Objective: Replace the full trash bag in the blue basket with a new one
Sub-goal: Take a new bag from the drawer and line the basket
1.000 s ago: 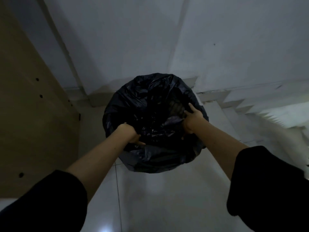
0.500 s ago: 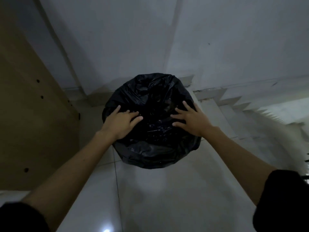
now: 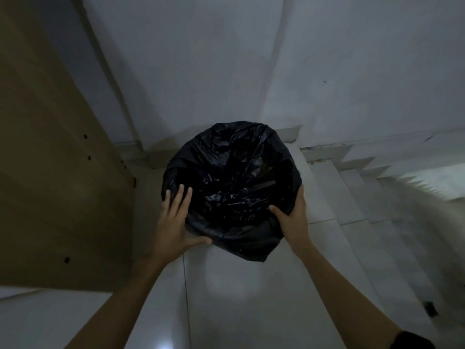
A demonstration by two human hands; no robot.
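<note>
down on the tiled floor (image 3: 251, 298), in the corner by the white wall (image 3: 226, 59) and just beside the stairs (image 3: 352, 197), sits the basket, totally wrapped in the black trash bag (image 3: 231, 187) so you can't actually see any blue; left hand (image 3: 176, 222) is flat against the near-left side of the bag, fingers (image 3: 182, 200) spread and laid over the rim, thumb hooked under the overhang; right hand (image 3: 294, 217) is cupped round the near-right edge, thumb inside the mouth and the other fingers outside, pinching a fold of plastic; looks to me like the rim is getting worked, either peeling or seating the bag, honestly can't tell which; tip for doing it well: go round the rim bit by bit with both hands opposite each other, keep the pull even so thin plastic doesn't rip, and hold the basket steady so it doesn't skid toward those stairs; brown wooden panel (image 3: 50, 172) on the left is well clear
</note>
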